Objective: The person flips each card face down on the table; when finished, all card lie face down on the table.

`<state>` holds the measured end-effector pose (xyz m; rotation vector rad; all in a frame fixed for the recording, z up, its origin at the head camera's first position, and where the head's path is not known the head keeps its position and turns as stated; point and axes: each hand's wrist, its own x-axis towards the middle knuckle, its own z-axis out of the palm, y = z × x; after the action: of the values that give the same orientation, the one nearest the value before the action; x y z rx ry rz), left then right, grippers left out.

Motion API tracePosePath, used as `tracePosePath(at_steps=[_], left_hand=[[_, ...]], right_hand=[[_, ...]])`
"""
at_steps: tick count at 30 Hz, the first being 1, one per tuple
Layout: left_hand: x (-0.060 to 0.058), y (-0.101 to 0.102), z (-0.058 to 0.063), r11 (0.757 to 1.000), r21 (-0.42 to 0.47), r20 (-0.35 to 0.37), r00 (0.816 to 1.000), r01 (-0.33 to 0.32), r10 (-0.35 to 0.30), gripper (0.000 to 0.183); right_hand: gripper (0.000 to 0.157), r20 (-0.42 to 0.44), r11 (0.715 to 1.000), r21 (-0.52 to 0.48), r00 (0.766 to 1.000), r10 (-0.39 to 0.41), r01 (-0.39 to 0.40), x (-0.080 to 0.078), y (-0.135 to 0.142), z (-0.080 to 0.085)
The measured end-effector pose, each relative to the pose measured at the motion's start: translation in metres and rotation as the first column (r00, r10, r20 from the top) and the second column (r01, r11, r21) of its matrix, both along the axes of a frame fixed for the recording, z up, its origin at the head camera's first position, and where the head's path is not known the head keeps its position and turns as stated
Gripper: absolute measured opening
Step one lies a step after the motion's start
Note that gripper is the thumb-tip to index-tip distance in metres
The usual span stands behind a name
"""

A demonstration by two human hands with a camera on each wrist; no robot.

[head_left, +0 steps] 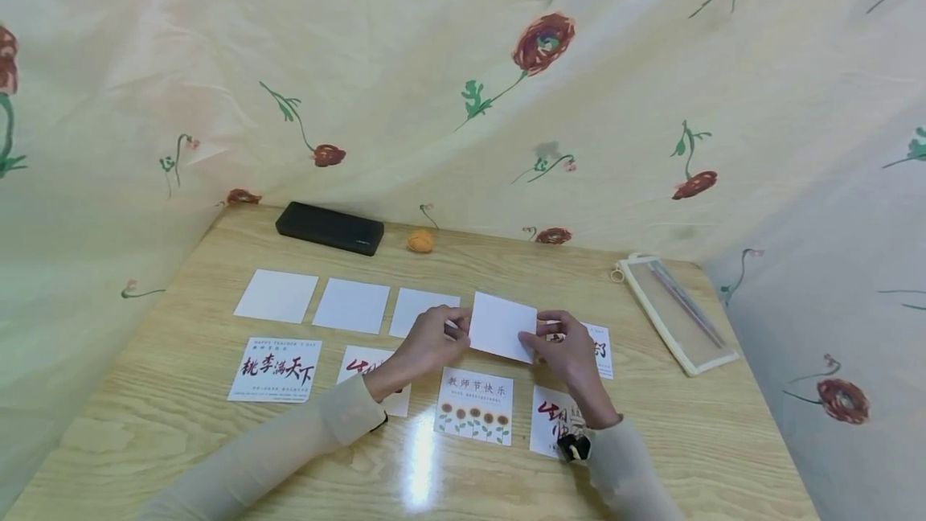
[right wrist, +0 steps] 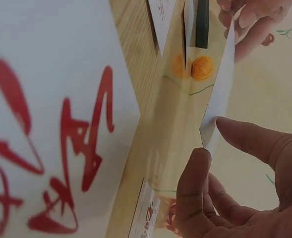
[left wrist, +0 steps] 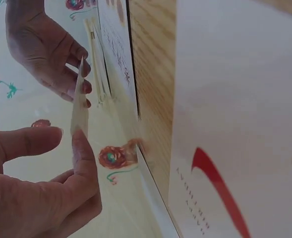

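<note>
I logged one card [head_left: 499, 325], white face showing, raised over the wooden table [head_left: 181, 441]; left hand [head_left: 432, 338] pinching its nine o'clock edge, right hand [head_left: 569, 348] its three o'clock edge. Around it lay: three white cards [head_left: 352, 305], nine o'clock; sunflower card [head_left: 473, 396], between six and seven; black case [head_left: 329, 227], ten; orange ball [head_left: 420, 241], between ten and eleven; pale-edged pouch [head_left: 669, 316], three.

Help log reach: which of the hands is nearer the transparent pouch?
Right. The right hand, pinching a card at its right edge, is left of the pouch; the left hand, at the opposite edge, is farther left.
</note>
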<state>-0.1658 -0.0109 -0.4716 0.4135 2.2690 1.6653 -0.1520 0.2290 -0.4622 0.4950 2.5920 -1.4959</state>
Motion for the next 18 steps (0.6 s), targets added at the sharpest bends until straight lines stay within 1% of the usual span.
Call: tracePosePath(at_steps=[4, 9, 14, 18], left_hand=[[0.0001, 0.0028, -0.0005, 0.998, -0.054, 0.017, 1.0, 0.023, -0.023, 0.047], [0.0005, 0.0061, -0.001, 0.996, -0.074, 0.03, 0.998, 0.052, -0.049, 0.049], [0.0004, 0.0059, -0.0003, 0.993, -0.091, 0.053, 0.996, 0.082, -0.077, 0.058], [0.0004, 0.0052, -0.0009, 0.991, -0.102, 0.062, 0.995, 0.088, -0.082, 0.065]], right_hand=[[0.049, 0.008, 0.999, 0.049, 1.0, 0.017, -0.017, -0.0013, 0.0028, -0.0023], [0.052, 0.033, 0.994, 0.104, 0.999, 0.037, -0.041, -0.0021, 0.0064, -0.0032], [0.049, 0.052, 0.992, 0.119, 0.998, 0.038, -0.044, -0.0019, 0.0069, -0.0038], [0.047, 0.058, 0.992, 0.118, 0.998, 0.031, -0.038, -0.0024, 0.0051, -0.0036]])
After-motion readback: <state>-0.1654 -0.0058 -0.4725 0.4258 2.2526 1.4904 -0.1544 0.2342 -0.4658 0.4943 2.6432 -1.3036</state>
